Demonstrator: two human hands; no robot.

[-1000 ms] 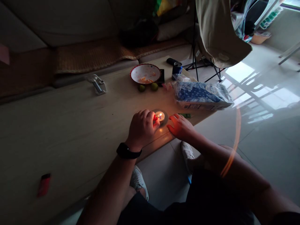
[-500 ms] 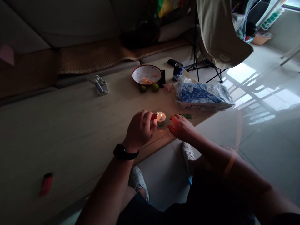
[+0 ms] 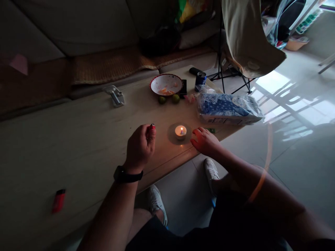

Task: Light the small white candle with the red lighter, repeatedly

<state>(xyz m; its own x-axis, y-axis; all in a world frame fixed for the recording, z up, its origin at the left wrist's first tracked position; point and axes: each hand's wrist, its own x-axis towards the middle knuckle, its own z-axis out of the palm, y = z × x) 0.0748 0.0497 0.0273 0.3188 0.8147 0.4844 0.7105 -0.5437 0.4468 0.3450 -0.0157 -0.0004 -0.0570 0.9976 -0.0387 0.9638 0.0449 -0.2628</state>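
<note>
A small tealight candle (image 3: 180, 131) burns on the low wooden table (image 3: 86, 139), near its front edge. My left hand (image 3: 140, 146) is closed around a red lighter (image 3: 152, 127) whose tip pokes out above the fingers, a hand's width left of the candle. A black band sits on that wrist. My right hand (image 3: 204, 140) rests on the table edge just right of the candle, fingers curled, with what looks like a thin stick at the fingertips.
A second red lighter (image 3: 58, 200) lies at the table's left front. A bowl (image 3: 166, 84) with orange bits, two limes (image 3: 169, 99), a can (image 3: 200, 78), a blue patterned tissue pack (image 3: 227, 108) and a metal clip (image 3: 115, 96) sit farther back. A sofa and a folding chair stand beyond.
My left hand pulled the lighter away from the candle, to the left and toward me. The lighter flame is out; the candle stays lit. My right hand barely moved.
</note>
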